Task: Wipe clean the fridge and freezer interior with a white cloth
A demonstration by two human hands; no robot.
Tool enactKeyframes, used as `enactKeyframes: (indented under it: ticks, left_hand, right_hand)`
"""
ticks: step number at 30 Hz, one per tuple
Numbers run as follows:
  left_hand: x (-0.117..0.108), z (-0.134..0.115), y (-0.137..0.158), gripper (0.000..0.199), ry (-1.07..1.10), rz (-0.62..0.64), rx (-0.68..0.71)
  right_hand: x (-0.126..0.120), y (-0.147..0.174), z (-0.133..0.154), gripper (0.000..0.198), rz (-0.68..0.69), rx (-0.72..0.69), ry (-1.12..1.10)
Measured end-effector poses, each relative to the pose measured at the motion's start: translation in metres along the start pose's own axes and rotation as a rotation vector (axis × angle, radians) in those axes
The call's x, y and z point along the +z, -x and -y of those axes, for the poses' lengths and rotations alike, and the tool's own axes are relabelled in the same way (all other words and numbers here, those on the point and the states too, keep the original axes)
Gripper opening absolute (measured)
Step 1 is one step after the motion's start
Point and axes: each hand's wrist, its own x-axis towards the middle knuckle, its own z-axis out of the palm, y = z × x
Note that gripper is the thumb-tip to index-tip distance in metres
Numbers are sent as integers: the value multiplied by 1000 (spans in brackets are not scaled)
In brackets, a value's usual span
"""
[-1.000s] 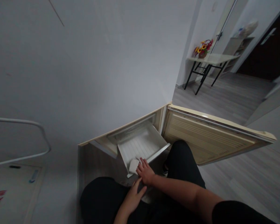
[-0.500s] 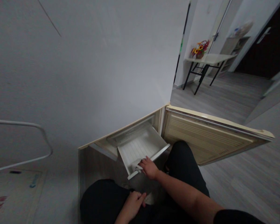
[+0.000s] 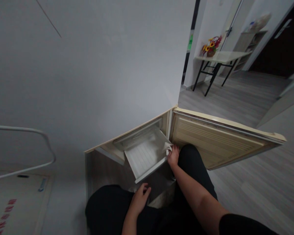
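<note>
A white drawer (image 3: 144,156) with a ribbed floor is pulled part way out of a low, cream-edged fridge compartment (image 3: 117,142). My right hand (image 3: 173,156) is closed on a crumpled white cloth (image 3: 167,148) at the drawer's front right corner. Between my knees, a short way in front of the drawer's lower edge, is my left hand (image 3: 140,197). Its fingers are loosely bent, the thumb stands apart, and it holds nothing I can see.
The cream fridge door (image 3: 218,140) stands wide open on the right, beside my right knee (image 3: 191,160). A white wall-like surface (image 3: 112,65) rises above the compartment. Farther back is a table (image 3: 222,56) with a flower basket (image 3: 211,49).
My right hand has moved the cloth from the drawer's near left front to its right front corner. My left hand has risen slightly toward the drawer, its fingers loosening.
</note>
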Motion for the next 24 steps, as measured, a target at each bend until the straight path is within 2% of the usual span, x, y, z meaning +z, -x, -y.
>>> enactKeyframes:
  ticks: [2, 4, 5, 7, 10, 12, 15, 17, 21, 23, 24]
  left_hand:
    - [0, 0, -1, 56, 21, 43, 21]
    - [2, 1, -2, 51, -88, 89, -39]
    - [3, 2, -2, 50, -163, 99, -70]
    - [6, 4, -4, 48, -238, 102, -53]
    - [6, 6, -7, 47, -170, 112, 33]
    - [5, 7, -10, 44, -145, 104, 14]
    - [5, 7, -14, 41, -115, 81, -24]
    - [7, 7, -15, 42, -144, 108, -50]
    - [11, 6, -13, 47, -214, 123, -37]
    - [11, 3, -13, 45, -219, 113, -34]
    - [11, 2, -12, 43, -249, 123, -56]
  right_hand:
    - [-2, 0, -3, 61, -45, 83, -103]
    - [-3, 8, 1, 62, -12, 67, -124]
    - [-3, 16, 6, 62, 53, -2, -104]
    - [-3, 40, 17, 58, 274, -246, -30]
    - [3, 86, 35, 55, 620, -665, 52]
    - [9, 114, 43, 60, 727, -851, 59]
    - [15, 129, 46, 61, 780, -955, 54]
    - [15, 119, 44, 60, 754, -877, 70]
    - [6, 70, 37, 58, 550, -493, 109]
    - [-4, 44, 31, 54, 446, -328, -4]
    - [-9, 32, 28, 51, 378, -223, -132]
